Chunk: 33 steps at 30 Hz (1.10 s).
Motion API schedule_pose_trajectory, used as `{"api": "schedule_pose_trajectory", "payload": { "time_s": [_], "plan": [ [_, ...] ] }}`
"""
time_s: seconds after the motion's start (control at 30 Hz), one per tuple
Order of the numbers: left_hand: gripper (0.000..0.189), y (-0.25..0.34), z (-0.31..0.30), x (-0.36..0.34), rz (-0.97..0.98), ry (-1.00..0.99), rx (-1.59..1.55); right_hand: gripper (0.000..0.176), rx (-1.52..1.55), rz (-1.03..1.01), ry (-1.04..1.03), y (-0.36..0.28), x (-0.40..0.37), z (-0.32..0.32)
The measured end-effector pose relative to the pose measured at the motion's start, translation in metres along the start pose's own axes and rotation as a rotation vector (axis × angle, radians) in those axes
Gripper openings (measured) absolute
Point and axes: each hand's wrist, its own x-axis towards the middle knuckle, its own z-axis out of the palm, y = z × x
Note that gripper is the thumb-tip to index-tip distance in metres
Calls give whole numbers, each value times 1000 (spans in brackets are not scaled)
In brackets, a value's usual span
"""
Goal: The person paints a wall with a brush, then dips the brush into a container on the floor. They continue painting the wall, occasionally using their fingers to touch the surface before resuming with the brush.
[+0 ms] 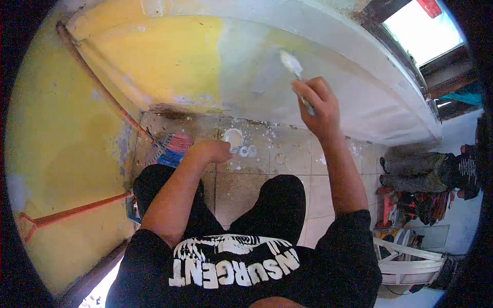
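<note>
My right hand is closed round the handle of a paintbrush, raised in front of the wall. White paint covers the brush head, which is near the wall's greyish-white part; whether it touches is unclear. To the left the wall is yellow. Lower down, my left hand is beside a white paint container, its fingers curled and partly hidden; I cannot make out whether it grips the rim. Small round white pieces are on the tiled floor by the container.
A long wooden pole leans in the left corner above a pink and blue broom. An orange-handled tool rests against the left wall. Paint spots mark the floor tiles. On the right are a white rack and hanging clothes.
</note>
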Motion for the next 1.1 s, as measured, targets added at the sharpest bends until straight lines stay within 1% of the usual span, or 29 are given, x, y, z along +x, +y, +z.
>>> {"api": "schedule_pose_trajectory", "payload": {
  "time_s": [0.03,0.07,0.1,0.13,0.17,0.23,0.27,0.33,0.37,0.43,0.47,0.53,0.57,0.63,0.7,0.73,0.8,0.87,0.93,1.03,1.1],
  "plan": [
    [52,1,-1,-2,-2,0,0,37,-55,-78,27,-2,0,-6],
    [53,1,-4,-4,-22,-22,22,37,-54,-79,28,-6,-5,-8],
    [54,2,-6,-5,-43,-41,44,39,-115,-138,50,-10,-11,-8],
    [54,-1,-5,-5,-45,-36,43,41,-176,-199,73,-12,-15,-7],
    [53,-3,-3,-5,-25,-21,48,41,-176,-203,76,-13,-19,0],
    [53,-3,-6,-8,-6,-4,51,40,-240,-281,228,-15,-31,23],
    [53,2,-11,-11,3,-30,26,40,-243,-279,225,-11,-40,37],
    [53,11,-16,-15,24,-51,-1,33,-306,-199,97,-1,-52,61],
    [53,12,-18,-18,17,-47,31,33,-315,-200,96,-3,-59,67],
    [53,13,-19,-18,14,-36,69,31,-211,-212,12,-21,-66,71],
    [52,13,-17,-19,14,-6,30,31,-214,-217,13,-27,-64,70],
    [52,15,-18,-20,8,20,-19,41,-213,-221,180,-42,-51,58],
    [51,19,-20,-21,3,-13,-1,42,-257,-239,272,-39,-45,59],
    [50,19,-15,-21,-2,-48,19,42,-262,-225,233,-26,-36,62],
    [49,12,-11,-14,-8,-21,22,39,-284,-204,136,-23,-39,69],
    [49,14,-14,-17,-6,-14,27,39,-290,-208,142,-27,-43,71],
    [50,16,-15,-22,-5,78,-75,39,-204,-193,118,-42,-49,70],
    [51,13,-12,-13,18,62,-57,38,-206,-184,125,-47,-44,67],
    [52,18,-13,-17,40,36,-42,38,-279,-195,289,-44,-39,69],
    [53,21,-14,-17,21,23,-32,38,-285,-199,241,-37,-29,73],
    [54,13,-9,-6,22,-45,-16,38,-254,-189,224,-42,-35,83]
  ]
}}
